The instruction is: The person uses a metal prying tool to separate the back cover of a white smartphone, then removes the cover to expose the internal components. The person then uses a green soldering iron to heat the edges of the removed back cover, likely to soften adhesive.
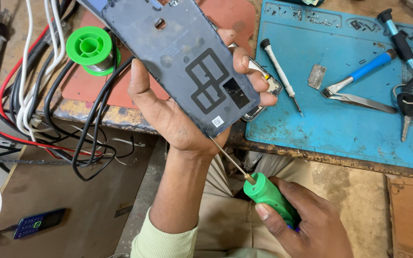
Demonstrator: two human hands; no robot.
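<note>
My left hand (pixel 178 119) holds a dark grey phone back cover (pixel 182 57) by its lower end, inner side up, tilted toward the upper left. My right hand (pixel 307 224) grips a green-handled screwdriver (pixel 266 193). Its thin metal shaft runs up and left, and the tip touches the cover's bottom edge near my left palm. Part of a phone frame (pixel 266 81) shows behind my left fingers.
A blue work mat (pixel 340 124) on the bench holds a small screwdriver (pixel 283 76), blue-handled tweezers (pixel 359 83), another screwdriver (pixel 397 33) and keys (pixel 412 102). A green solder spool (pixel 92 48) and tangled cables (pixel 48 105) lie left. A small keypad phone (pixel 37 222) lies on the floor.
</note>
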